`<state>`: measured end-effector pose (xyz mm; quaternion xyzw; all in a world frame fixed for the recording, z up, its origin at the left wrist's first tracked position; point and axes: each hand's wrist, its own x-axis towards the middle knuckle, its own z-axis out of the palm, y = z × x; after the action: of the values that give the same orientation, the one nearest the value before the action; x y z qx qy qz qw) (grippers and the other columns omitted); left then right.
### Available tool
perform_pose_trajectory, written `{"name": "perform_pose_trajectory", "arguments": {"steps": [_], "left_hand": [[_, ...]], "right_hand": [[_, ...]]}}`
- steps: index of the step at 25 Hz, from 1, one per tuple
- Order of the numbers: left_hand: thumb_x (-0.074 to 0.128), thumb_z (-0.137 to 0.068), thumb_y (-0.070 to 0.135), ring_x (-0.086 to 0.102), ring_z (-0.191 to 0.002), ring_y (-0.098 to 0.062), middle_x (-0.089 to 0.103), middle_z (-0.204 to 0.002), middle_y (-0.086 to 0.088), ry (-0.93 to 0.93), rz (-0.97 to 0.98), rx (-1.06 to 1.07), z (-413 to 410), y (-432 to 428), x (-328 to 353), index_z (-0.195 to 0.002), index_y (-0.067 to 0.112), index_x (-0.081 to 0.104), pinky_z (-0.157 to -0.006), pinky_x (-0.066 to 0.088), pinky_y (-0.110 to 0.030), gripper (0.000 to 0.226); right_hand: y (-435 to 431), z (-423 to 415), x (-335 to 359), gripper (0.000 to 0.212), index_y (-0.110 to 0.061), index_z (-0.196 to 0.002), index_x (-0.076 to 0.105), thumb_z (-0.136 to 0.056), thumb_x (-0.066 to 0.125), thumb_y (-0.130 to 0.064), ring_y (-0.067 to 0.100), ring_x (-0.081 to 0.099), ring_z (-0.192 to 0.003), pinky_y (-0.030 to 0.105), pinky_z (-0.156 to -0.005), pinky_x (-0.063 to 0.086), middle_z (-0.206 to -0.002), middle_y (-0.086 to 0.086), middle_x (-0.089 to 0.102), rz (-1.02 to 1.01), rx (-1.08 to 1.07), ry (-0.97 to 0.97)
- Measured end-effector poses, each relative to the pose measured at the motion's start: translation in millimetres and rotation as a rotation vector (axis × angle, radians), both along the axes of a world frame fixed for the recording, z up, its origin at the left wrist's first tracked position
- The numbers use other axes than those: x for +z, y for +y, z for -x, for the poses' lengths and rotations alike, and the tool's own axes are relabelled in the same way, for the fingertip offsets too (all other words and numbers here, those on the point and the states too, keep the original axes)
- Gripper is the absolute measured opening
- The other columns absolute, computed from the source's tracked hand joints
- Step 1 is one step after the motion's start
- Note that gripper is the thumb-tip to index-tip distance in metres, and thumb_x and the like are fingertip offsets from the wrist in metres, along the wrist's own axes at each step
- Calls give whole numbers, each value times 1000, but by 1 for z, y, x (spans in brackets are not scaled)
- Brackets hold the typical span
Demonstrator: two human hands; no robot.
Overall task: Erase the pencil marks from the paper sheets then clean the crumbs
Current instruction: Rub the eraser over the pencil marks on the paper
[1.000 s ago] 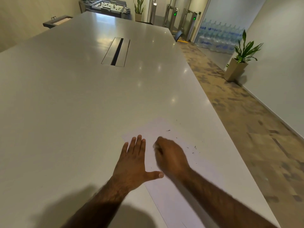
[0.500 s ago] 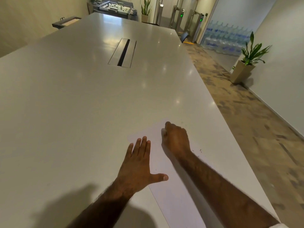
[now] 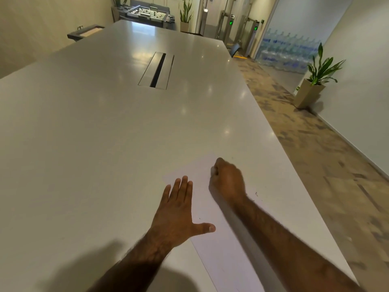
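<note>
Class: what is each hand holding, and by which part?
Right hand curls round a small pale thing, likely an eraser; it is almost all hidden, so the part cannot be told. Left hand holds nothing; it lies flat on the paper.

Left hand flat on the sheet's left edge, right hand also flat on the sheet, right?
No. The left hand is flat on the left edge of the sheet, but the head view shows the right hand curled, gripping a small pale eraser against the sheet.
</note>
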<state>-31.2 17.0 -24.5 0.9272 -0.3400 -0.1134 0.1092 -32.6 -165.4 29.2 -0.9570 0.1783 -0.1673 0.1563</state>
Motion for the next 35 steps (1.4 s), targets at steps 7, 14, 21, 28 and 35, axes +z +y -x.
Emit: {"name": "perform_pose_trajectory", "arguments": {"steps": [7,14,21,28,35], "left_hand": [[-3,-50,111,-34,-152,-22,-39,-163,-2,-6,-2,0,-2,0,-1,-155,17,-32,-121,-24,-44,144],[-15,-47,109,-32,-154,-23,-37,-164,-5,-36,0,-5,0,0,0,-142,22,-43,-123,-22,-45,132],[-2,-51,111,-37,-148,-21,-41,-160,-2,-27,-9,11,-2,-1,-1,-151,18,-34,-117,-27,-42,140],[-4,-51,110,-34,-151,-22,-41,-160,-2,-13,-10,-9,-2,0,-1,-147,20,-37,-123,-21,-45,136],[8,-63,103,-33,-153,-21,-39,-164,-4,-27,-34,-9,-2,0,-3,-148,19,-37,-127,-16,-47,128]], "right_hand": [[-2,4,-11,10,-17,-93,57,-100,51,-20,18,65,-69,35,-64,56,-81,-2,68,-31,-23,84],[41,25,-27,17,-25,-85,55,-100,51,-31,10,60,-61,33,-58,54,-72,-9,64,-74,91,32],[20,-1,-12,17,-16,-92,64,-102,54,-26,12,65,-72,32,-68,56,-82,-4,69,-152,-77,31],[10,20,-16,21,-18,-88,67,-101,54,-30,16,67,-74,33,-70,57,-82,-4,71,-161,-105,91],[42,63,-26,23,-28,-79,58,-96,47,-38,2,61,-59,32,-56,57,-68,-12,65,-169,35,78]]}}
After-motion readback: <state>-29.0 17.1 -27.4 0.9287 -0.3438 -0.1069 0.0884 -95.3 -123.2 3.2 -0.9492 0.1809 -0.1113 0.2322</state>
